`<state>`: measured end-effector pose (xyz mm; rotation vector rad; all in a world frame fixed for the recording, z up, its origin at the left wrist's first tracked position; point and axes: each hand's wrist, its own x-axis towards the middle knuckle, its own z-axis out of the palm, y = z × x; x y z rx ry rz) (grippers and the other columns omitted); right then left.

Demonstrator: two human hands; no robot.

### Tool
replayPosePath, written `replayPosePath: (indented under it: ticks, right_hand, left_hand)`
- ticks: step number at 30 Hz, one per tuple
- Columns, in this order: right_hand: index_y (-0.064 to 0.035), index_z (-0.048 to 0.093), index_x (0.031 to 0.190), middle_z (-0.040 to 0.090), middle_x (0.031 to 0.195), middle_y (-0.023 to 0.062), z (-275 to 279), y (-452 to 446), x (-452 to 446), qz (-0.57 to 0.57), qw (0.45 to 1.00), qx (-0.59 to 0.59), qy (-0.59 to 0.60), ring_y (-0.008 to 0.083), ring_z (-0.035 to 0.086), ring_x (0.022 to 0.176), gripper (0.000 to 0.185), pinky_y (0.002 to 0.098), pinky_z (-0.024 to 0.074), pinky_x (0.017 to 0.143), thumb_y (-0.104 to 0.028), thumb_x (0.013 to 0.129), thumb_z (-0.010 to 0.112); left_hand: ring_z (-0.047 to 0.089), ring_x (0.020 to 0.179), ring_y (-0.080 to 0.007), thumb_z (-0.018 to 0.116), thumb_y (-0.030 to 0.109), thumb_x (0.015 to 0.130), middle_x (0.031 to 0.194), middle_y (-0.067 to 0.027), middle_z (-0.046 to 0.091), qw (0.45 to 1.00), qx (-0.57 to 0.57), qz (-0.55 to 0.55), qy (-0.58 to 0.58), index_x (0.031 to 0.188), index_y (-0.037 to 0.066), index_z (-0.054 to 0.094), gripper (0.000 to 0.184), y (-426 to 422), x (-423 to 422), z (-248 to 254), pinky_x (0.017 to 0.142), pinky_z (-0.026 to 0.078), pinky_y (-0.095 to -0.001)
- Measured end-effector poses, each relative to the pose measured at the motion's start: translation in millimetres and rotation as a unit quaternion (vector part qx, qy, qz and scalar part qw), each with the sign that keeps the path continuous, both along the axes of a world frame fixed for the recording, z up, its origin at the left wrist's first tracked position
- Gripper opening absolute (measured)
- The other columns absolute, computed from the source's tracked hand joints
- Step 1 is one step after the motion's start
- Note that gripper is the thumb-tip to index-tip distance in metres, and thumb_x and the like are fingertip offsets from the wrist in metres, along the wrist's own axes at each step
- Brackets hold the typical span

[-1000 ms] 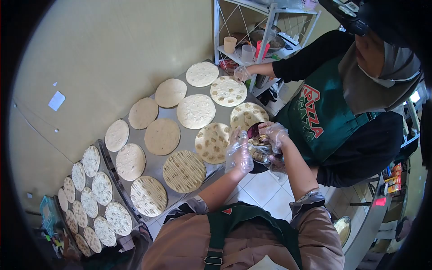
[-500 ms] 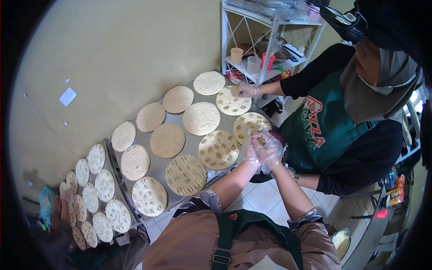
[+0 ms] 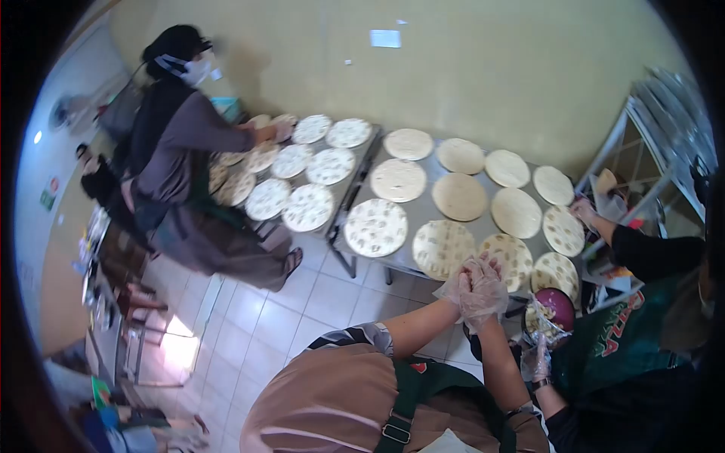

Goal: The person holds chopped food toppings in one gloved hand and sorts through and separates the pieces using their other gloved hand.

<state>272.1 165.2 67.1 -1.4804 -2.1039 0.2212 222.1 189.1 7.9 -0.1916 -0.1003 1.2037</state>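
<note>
My left hand [image 3: 461, 287] and my right hand [image 3: 485, 296], both in clear plastic gloves, are closed against each other over the near edge of the metal table [image 3: 432, 181]. What they hold, if anything, is hidden. Just beyond them lies a round flatbread with brown spots [image 3: 507, 260], and left of it another topped one [image 3: 443, 248]. A co-worker at the right supports a purple bowl [image 3: 557, 308] of chopped pieces with one gloved hand [image 3: 540, 362] and reaches with the other [image 3: 583, 211] to a spotted flatbread [image 3: 563, 230].
Plain flatbreads [image 3: 460, 196] fill the table's far rows. A second table [image 3: 338, 208] bears white-topped flatbreads, with another co-worker [image 3: 181, 143] bending over it. A metal rack [image 3: 615, 140] stands at the right, and stools [image 3: 143, 302] are at the left.
The view has swung left, bringing a second co-worker into sight. My hands, apart over the bowl at first, came together and now are left of it, over the table edge.
</note>
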Motion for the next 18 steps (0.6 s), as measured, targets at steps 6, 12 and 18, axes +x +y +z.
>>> replayPosePath:
  ticks: [6, 12, 18]
  right_hand:
    - [-0.0116, 0.052, 0.096, 0.051, 0.106, 0.0105, 6, -20, -89, 0.159, 0.987, 0.010, 0.020, 0.0309, 0.045, 0.102, 0.028, 0.0411, 0.0264, 0.094, -0.028, 0.075, 0.046]
    - [-0.0100, 0.052, 0.098, 0.048, 0.110, 0.0105, 15, -40, -175, 0.217, 0.974, 0.062, -0.004, 0.0294, 0.042, 0.105, 0.032, 0.0417, 0.0263, 0.094, -0.032, 0.075, 0.046]
    - [-0.0070, 0.053, 0.096, 0.048, 0.108, 0.0113, 15, -53, -259, 0.310, 0.945, 0.086, 0.051, 0.0288, 0.042, 0.102, 0.035, 0.0409, 0.0268, 0.093, -0.028, 0.068, 0.049]
  left_hand:
    - [0.038, 0.110, -0.0293, 0.034, 0.037, 0.086, 0.119, -0.0136, 0.042, 0.958, 0.209, 0.155, -0.123, 0.121, 0.012, 0.038, 0.043, -14, -77, -53, 0.095, 0.027, -0.0404]
    - [0.039, 0.109, -0.0279, 0.039, 0.029, 0.082, 0.116, -0.0133, 0.044, 0.876, 0.187, 0.237, -0.377, 0.117, 0.009, 0.040, 0.040, -37, -166, -59, 0.094, 0.028, -0.0391]
    - [0.044, 0.096, -0.0263, 0.047, 0.020, 0.072, 0.104, -0.0109, 0.046, 0.630, 0.080, 0.075, -0.769, 0.106, 0.006, 0.044, 0.038, -85, -237, 37, 0.082, 0.035, -0.0382]
